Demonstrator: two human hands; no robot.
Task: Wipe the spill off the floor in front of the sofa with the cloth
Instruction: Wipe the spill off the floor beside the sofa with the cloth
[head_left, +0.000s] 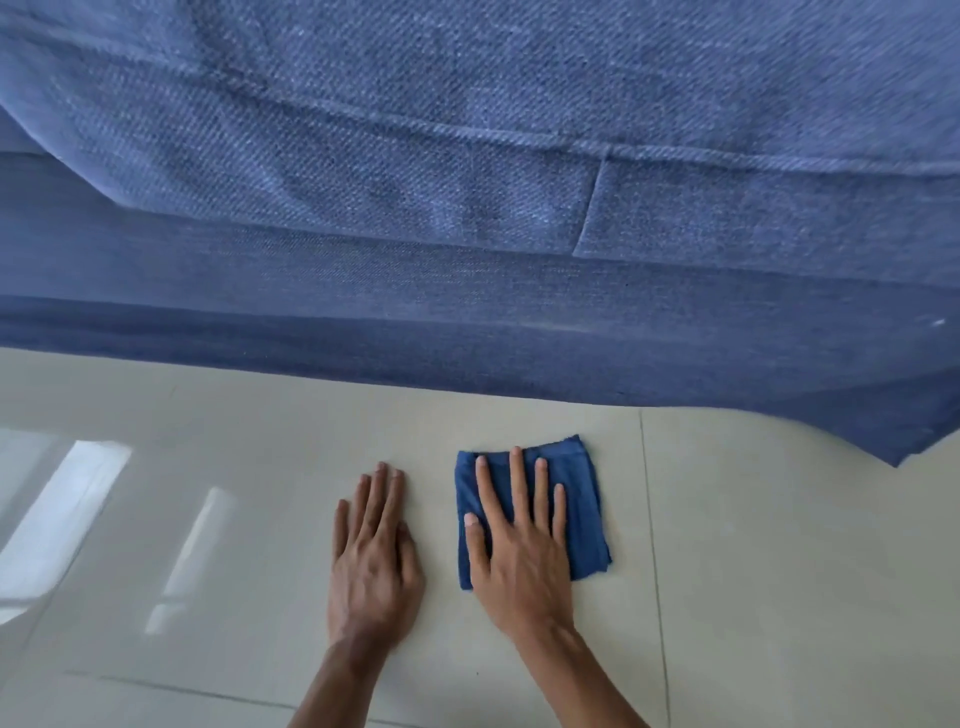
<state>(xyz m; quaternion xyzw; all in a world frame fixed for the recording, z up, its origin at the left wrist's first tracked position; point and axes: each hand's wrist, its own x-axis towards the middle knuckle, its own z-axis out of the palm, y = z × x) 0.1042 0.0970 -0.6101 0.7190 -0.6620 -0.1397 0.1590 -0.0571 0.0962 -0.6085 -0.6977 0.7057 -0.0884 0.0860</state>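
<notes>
A folded dark blue cloth (576, 499) lies flat on the pale tiled floor (779, 545), just in front of the blue sofa (467, 208). My right hand (519, 540) rests palm-down on the cloth with fingers spread, pressing it to the floor. My left hand (374, 556) lies flat on the bare tile just left of the cloth, holding nothing. No spill can be made out on the glossy tile around the cloth.
The sofa's lower front edge (467, 379) runs across the view a short way beyond the cloth. Bright window reflections (67, 514) show on the floor at the left. A tile joint (652, 545) runs just right of the cloth.
</notes>
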